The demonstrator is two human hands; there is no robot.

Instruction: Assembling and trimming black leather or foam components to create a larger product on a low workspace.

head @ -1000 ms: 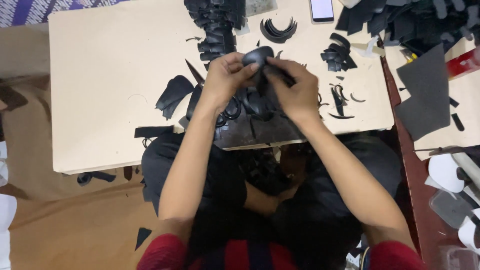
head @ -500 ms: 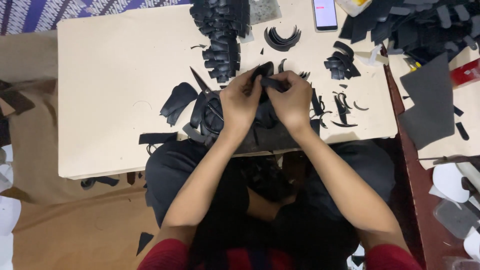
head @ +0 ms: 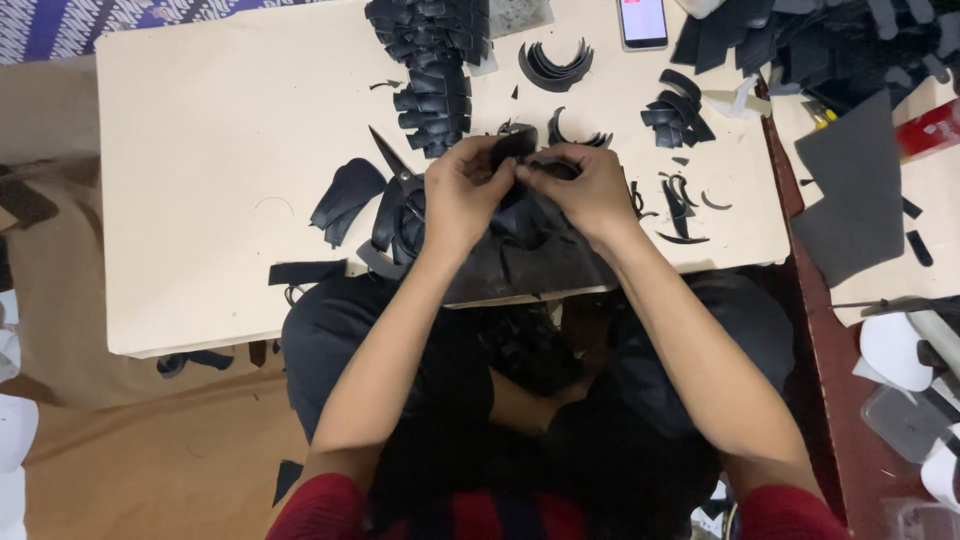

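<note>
Head view, left to right: pale board table (head: 200, 150) with a flat black offcut strip (head: 305, 271) near its front edge, then a curved black cut piece (head: 345, 195) lying flat just left of the hands. Black scissors (head: 395, 175) lie beside the left wrist, blades pointing toward the far edge, untouched. Left hand (head: 462, 195) and right hand (head: 590, 190) meet at mid-table near the front edge, both pinching one small black piece (head: 512, 147) between fingertips; left grips its near side, right closes on its right edge. Below the hands a larger dark sheet (head: 530, 262) hangs over the front edge toward the lap. Change vs a second ago: the hands have shifted slightly away from the far edge and the fingers sit tighter on the piece, which now shows less, mostly covered by the fingertips; scissors and loose pieces look unmoved. My read: work is mid-manipulation of that piece by hand, no cutting going on. Further right: a stack of black pieces (head: 430, 70) toward the far edge, crescent offcuts (head: 555, 62) next to it, phone (head: 643, 20) at the far edge, small pile of curved bits (head: 675, 110) near the right edge, thin slivers (head: 680, 205) by the right wrist. Off the table's right edge, a dark grey sheet (head: 850, 190).
</note>
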